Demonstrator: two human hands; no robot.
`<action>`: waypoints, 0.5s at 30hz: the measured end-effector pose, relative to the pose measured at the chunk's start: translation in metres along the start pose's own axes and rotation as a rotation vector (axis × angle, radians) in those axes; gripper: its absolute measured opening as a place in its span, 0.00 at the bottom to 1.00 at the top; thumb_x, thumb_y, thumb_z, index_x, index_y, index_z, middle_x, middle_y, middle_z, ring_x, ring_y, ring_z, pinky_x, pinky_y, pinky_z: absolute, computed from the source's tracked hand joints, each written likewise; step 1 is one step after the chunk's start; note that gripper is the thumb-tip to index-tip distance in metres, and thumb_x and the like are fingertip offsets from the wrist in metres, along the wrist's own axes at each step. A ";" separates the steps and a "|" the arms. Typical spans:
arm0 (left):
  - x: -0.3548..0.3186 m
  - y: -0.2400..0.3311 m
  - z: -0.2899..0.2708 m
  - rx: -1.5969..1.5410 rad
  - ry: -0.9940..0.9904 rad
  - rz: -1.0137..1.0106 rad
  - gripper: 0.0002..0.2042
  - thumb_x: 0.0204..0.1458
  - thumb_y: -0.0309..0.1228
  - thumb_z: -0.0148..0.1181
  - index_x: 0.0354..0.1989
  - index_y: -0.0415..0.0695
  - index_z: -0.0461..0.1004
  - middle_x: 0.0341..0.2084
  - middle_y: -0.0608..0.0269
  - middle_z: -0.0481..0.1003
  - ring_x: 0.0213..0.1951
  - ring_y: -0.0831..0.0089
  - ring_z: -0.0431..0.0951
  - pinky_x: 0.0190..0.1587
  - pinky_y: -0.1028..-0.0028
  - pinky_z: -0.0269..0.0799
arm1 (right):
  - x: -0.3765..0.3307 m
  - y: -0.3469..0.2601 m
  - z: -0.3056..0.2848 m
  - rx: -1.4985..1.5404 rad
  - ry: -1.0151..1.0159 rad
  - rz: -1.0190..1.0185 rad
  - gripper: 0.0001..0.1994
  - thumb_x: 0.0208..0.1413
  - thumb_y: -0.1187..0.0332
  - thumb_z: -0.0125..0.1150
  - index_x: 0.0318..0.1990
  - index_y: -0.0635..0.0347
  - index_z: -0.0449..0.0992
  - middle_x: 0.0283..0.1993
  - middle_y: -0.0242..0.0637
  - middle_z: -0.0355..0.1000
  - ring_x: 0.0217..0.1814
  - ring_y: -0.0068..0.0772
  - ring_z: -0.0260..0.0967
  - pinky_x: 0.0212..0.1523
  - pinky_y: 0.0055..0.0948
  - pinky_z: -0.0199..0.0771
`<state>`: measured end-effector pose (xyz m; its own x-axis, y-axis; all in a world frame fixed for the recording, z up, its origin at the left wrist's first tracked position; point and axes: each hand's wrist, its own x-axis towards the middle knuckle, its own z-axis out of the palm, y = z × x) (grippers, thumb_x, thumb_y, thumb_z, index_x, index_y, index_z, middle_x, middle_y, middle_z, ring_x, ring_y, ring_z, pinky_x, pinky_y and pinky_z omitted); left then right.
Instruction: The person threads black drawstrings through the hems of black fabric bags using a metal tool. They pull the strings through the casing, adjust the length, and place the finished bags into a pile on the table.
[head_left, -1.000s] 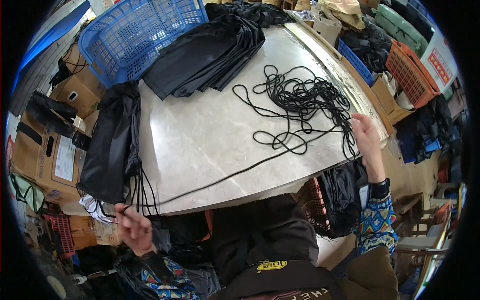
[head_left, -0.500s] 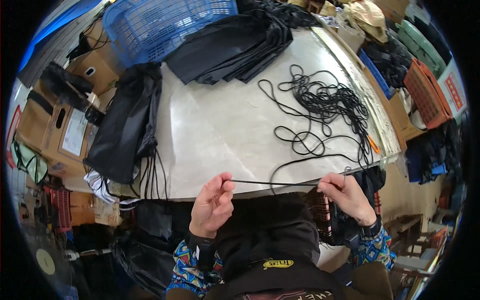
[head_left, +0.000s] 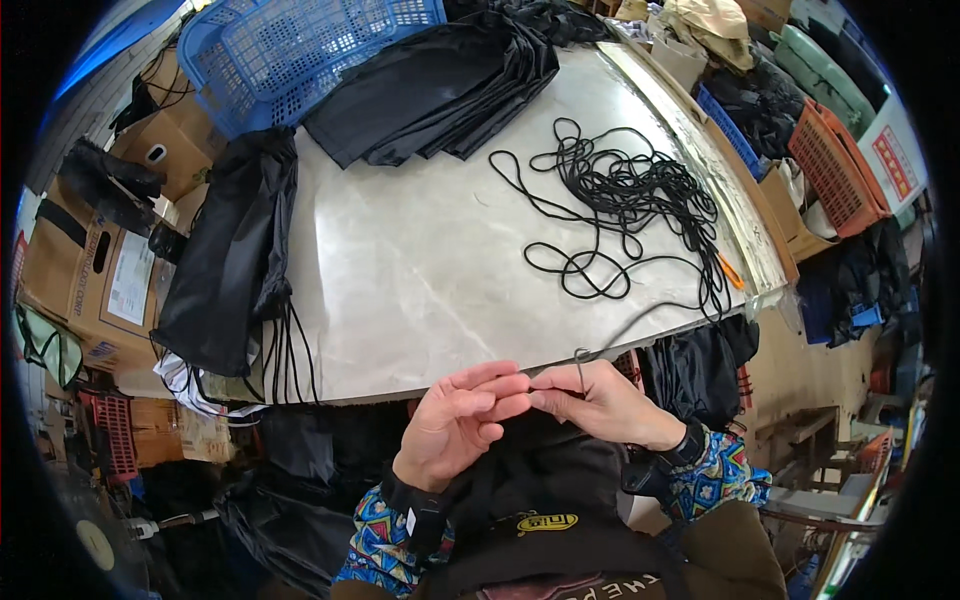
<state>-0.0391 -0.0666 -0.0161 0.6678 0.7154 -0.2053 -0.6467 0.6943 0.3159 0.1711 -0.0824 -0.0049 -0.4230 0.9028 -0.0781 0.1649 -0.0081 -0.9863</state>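
Head view | right hand (head_left: pixel 612 408) pinches thin, round black textile cord (head_left: pixel 640 185), heaped beyond it | left hand (head_left: pixel 452 428) half-curled, touching right, hold unclear | slack probably helps

Counted 2 hands: left hand (head_left: pixel 455 418), right hand (head_left: pixel 608 400). Patterned sleeves (head_left: pixel 375 535): 2, 1 per arm. Table (head_left: pixel 400 280) was 1, bearing 1 black cord tangle (head_left: pixel 640 195), 1 small orange item (head_left: pixel 732 272), 1 fanned black fabric stack (head_left: pixel 430 95) (layers overlapped, couldn't count). Left edge had 1 black fabric bundle (head_left: pixel 230 255). Blue baskets: 1 large blue basket (head_left: pixel 215 65), 1 smaller blue basket (head_left: pixel 728 130). Cardboard boxes (head_left: pixel 88 308): at least 3 showed, 2 left, 1 right.
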 end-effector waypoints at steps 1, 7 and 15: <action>-0.002 0.001 0.000 0.010 0.016 0.032 0.20 0.54 0.20 0.52 0.56 0.36 0.65 0.43 0.55 0.76 0.35 0.75 0.77 0.29 0.81 0.76 | 0.000 -0.004 -0.001 0.016 -0.013 0.051 0.12 0.59 0.69 0.56 0.50 0.61 0.74 0.21 0.26 0.65 0.24 0.14 0.58 0.26 0.19 0.61; 0.014 -0.033 0.004 0.558 0.201 0.359 0.09 0.59 0.26 0.52 0.43 0.35 0.74 0.31 0.64 0.73 0.28 0.80 0.69 0.37 0.81 0.68 | 0.003 -0.019 0.002 0.135 -0.024 0.199 0.09 0.61 0.69 0.53 0.40 0.66 0.75 0.24 0.25 0.67 0.26 0.14 0.59 0.27 0.17 0.60; 0.009 -0.017 0.003 0.495 0.337 0.358 0.11 0.59 0.28 0.52 0.44 0.33 0.74 0.31 0.61 0.75 0.20 0.84 0.66 0.23 0.81 0.64 | -0.013 0.012 0.012 0.707 0.246 -0.090 0.05 0.62 0.75 0.49 0.40 0.64 0.71 0.25 0.30 0.66 0.22 0.14 0.51 0.21 0.17 0.50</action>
<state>-0.0211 -0.0722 -0.0201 0.2423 0.9345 -0.2607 -0.5082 0.3512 0.7864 0.1679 -0.0992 -0.0171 -0.1826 0.9824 -0.0396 -0.5075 -0.1287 -0.8520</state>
